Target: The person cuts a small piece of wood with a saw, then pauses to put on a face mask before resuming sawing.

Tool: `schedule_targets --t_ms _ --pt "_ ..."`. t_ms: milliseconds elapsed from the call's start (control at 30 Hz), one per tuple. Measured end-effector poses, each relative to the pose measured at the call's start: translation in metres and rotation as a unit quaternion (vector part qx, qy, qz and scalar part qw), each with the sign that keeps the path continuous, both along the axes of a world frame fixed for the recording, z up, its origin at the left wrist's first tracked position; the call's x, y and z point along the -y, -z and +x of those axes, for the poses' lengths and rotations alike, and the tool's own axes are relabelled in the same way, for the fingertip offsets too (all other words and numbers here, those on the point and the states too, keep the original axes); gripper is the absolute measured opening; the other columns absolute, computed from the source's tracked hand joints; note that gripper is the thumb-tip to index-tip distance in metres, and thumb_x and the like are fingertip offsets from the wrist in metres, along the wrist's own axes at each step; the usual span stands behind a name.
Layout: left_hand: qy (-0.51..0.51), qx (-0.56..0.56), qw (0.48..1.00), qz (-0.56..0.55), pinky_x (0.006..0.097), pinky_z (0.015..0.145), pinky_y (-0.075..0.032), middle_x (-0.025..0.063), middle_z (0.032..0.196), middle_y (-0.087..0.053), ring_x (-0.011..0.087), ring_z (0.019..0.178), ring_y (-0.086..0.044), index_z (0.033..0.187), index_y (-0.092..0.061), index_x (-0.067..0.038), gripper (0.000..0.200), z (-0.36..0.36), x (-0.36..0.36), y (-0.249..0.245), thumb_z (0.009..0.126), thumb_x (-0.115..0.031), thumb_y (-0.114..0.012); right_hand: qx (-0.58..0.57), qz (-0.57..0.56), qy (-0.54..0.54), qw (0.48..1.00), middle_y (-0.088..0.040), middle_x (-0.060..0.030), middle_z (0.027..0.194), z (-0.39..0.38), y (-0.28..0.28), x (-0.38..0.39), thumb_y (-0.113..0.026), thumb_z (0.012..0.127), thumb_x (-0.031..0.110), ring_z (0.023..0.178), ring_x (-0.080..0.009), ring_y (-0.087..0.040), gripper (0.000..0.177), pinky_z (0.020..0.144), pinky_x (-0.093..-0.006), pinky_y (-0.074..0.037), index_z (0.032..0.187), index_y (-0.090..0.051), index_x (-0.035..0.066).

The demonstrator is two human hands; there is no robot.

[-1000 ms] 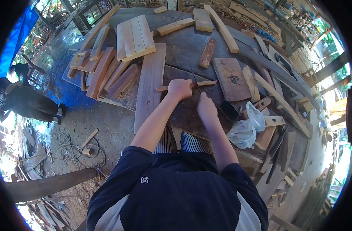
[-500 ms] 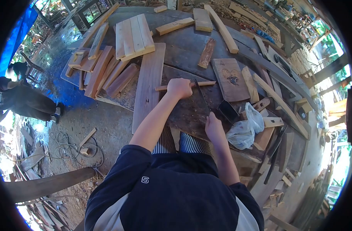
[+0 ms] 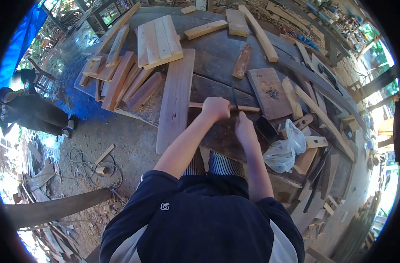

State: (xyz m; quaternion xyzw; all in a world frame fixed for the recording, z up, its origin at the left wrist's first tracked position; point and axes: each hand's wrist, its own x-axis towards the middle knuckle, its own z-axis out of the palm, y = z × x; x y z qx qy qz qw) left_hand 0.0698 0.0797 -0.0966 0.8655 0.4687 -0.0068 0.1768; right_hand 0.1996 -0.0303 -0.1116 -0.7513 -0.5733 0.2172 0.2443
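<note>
My left hand [image 3: 217,108] is closed around a narrow wooden stick [image 3: 250,108], pressing it near the table's front edge. The stick lies crosswise, its ends showing on both sides of the fist. My right hand [image 3: 245,126] grips a long thin dark blade [image 3: 234,93] that points away from me and crosses the stick just right of my left fist. Its handle is hidden in my fingers, and I cannot tell its exact kind. A plank [image 3: 176,101] lies left of the stick, and a board with a dark design [image 3: 270,93] lies to the right.
On the dark table [image 3: 208,81], a black box-like thing [image 3: 267,128] and a plastic bag [image 3: 288,151] sit right of my right hand. Joined slats [image 3: 159,40] and several wood pieces lie at left. A person [image 3: 31,107] stands far left, near a cord on the floor [image 3: 90,164].
My right hand has pushed forward with the blade, coming up close to the stick; the blade now reaches farther beyond it. My left hand keeps its hold. The whole view has shifted slightly.
</note>
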Motion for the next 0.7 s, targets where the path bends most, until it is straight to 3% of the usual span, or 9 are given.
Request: schedule_targets --t_ms 100,300,567,700 --pt "0.028 0.104 0.988 0.115 0.0465 0.071 -0.054 0.0149 0.083 -0.07 0.0333 0.079 -0.07 0.084 -0.066 -0.01 0.022 -0.009 0.012 0.032 0.086 -0.031 -0.059 -0.004 -0.01 0.01 1.0 -0.063 -0.0344 0.086 -0.011 0.0 0.01 -0.045 0.101 0.02 0.085 -0.0534 -0.06 0.018 0.073 -0.06 -0.047 0.099 -0.046 0.002" --pt "0.031 0.147 0.976 0.156 0.0457 0.07 -0.053 0.0144 0.081 -0.069 0.0328 0.075 -0.069 0.086 -0.061 -0.009 0.02 -0.013 0.014 0.042 0.088 -0.029 -0.06 0.057 -0.037 0.041 0.997 -0.065 -0.0309 0.082 -0.024 -0.006 0.013 -0.044 0.1 0.023 0.08 -0.0502 -0.065 0.018 0.07 -0.06 -0.051 0.099 -0.045 0.005" --pt "0.026 0.12 0.975 0.188 0.0447 0.07 -0.053 0.0134 0.08 -0.07 0.0317 0.076 -0.069 0.087 -0.062 -0.009 0.018 -0.009 0.017 0.042 0.087 -0.027 -0.06 0.024 -0.017 0.039 0.999 -0.064 -0.0311 0.083 -0.021 -0.008 0.019 -0.045 0.1 0.021 0.081 -0.051 -0.063 0.017 0.07 -0.0601 -0.049 0.096 -0.046 0.004" --pt "0.031 0.071 0.981 0.179 0.045 0.071 -0.053 0.0132 0.081 -0.07 0.0309 0.077 -0.07 0.088 -0.063 -0.008 0.018 -0.016 0.015 0.018 0.086 -0.026 -0.06 0.0 -0.009 0.025 1.0 -0.066 -0.031 0.085 -0.027 -0.005 0.019 -0.044 0.101 0.024 0.083 -0.051 -0.064 0.02 0.072 -0.0604 -0.05 0.101 -0.046 0.004"
